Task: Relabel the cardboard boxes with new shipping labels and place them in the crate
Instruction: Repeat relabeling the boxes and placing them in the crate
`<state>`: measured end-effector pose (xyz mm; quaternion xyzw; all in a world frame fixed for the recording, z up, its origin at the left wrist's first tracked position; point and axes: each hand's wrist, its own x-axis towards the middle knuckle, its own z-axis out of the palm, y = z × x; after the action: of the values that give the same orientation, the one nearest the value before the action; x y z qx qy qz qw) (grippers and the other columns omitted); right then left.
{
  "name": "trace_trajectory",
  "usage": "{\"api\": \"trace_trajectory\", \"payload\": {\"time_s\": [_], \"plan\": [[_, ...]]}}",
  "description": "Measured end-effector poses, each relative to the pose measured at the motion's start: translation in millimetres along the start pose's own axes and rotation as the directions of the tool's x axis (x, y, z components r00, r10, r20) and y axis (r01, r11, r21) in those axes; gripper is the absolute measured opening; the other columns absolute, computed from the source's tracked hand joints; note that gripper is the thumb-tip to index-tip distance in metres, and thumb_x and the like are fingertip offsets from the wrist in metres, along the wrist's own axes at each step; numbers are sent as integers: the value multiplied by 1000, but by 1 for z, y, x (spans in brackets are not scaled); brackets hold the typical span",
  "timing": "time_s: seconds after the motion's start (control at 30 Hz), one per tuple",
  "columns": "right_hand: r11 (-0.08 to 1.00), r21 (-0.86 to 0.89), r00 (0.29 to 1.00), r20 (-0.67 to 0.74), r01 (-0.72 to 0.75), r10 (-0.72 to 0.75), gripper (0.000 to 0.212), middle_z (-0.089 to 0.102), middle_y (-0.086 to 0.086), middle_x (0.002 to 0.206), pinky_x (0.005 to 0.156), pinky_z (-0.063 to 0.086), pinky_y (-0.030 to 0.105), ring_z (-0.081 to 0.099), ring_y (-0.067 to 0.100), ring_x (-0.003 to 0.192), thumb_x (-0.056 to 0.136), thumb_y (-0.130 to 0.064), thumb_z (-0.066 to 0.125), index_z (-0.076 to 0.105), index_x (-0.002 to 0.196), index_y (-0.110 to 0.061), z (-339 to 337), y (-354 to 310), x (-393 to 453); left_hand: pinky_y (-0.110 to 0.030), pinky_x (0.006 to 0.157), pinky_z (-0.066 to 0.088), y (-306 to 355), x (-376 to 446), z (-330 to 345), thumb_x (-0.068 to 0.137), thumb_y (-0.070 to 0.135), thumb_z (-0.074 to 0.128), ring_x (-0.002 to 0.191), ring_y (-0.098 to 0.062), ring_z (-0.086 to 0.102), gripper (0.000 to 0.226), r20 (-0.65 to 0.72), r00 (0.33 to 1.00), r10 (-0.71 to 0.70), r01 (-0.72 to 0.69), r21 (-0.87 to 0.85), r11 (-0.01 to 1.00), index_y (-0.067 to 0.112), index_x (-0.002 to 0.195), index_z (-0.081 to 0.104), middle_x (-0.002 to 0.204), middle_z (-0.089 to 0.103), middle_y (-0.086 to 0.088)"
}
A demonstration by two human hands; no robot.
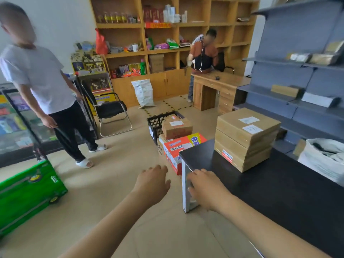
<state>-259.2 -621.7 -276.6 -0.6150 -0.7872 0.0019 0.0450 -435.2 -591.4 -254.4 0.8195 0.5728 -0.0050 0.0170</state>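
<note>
- Head view: left hand [153, 180] hovers over the floor, fingers relaxed and spread, holding nothing.
- Right hand [203, 189] rests at the black tabletop [279, 192] corner, fingers loosely curved, gripping nothing.
- 3 stacked cardboard boxes [245, 138] sit on the tabletop beyond the right fingers.
- Black crate [156, 125] stands on the floor, well ahead of both hands, 1 labelled box [176, 127] at its near side.

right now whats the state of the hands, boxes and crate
left hand: open, in the air over the floor, holding nothing
right hand: open, fingers at the corner of the black table
box stack: three flat boxes on the table, labels on top
black crate: on the floor, holding a labelled brown box
printed box: shut, on the floor
</note>
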Motion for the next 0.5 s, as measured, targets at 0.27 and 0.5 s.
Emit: {"api": "trace_trajectory", "payload": {"time_s": [0.27, 0.5], "plan": [[997, -25, 996, 38, -75, 76, 26, 57, 4, 117, 87, 40, 33, 51, 24, 107, 96, -27, 46, 53, 119, -17, 13, 51, 79, -36, 95, 41, -6, 111, 16, 97, 43, 40, 111, -23, 56, 41, 52, 992, 113, -113, 6, 994, 22, 131, 45, 126, 55, 0], [978, 5, 977, 29, -210, 210, 32, 56, 3, 123, 93, 41, 34, 50, 23, 114, 98, -32, 46, 51, 126, -18, 20, 99, 162, -35, 93, 43, -21, 235, 19, 96, 43, 43, 114, -22, 56, 40, 33, 963, 268, -268, -7, 963, 23, 131, 46, 127, 55, 1]]}}
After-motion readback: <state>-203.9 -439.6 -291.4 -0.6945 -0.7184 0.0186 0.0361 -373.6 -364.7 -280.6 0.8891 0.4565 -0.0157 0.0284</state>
